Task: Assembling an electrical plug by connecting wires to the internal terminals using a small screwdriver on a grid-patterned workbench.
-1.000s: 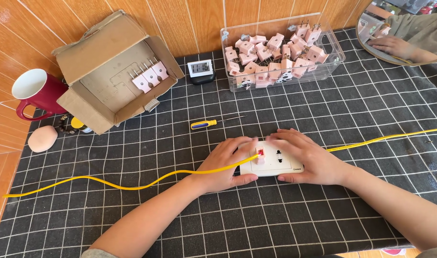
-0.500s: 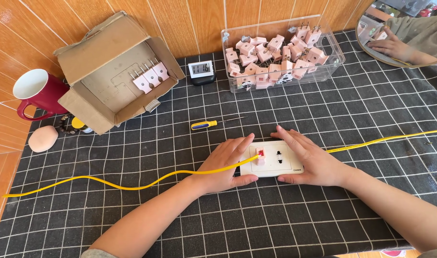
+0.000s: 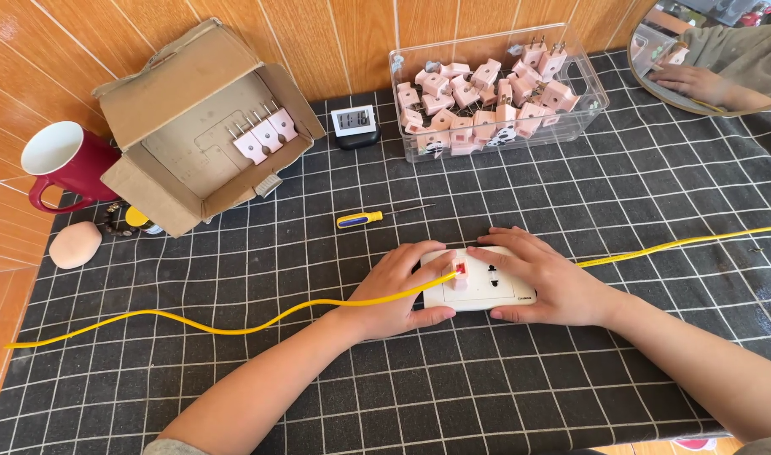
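Note:
A white wall socket plate (image 3: 485, 289) lies flat on the black gridded mat (image 3: 453, 396). My left hand (image 3: 398, 291) grips its left edge, thumb below and fingers on top. My right hand (image 3: 547, 282) covers its right side, fingers spread over the plate. A small pink plug (image 3: 459, 271) sits on the plate's upper left between both hands. A yellow cable (image 3: 233, 324) runs across the mat, passing over my left hand and coming out to the right.
A clear plastic box (image 3: 495, 84) holds several pink plugs at the back. An open cardboard box (image 3: 204, 126) with three pink plugs stands at back left. A yellow-handled screwdriver (image 3: 364, 219), small digital clock (image 3: 353, 124), red mug (image 3: 61, 164) and round mirror (image 3: 722, 50) surround.
Both hands stay on the socket plate; the fingers have shifted slightly around the pink plug. Nothing else has moved.

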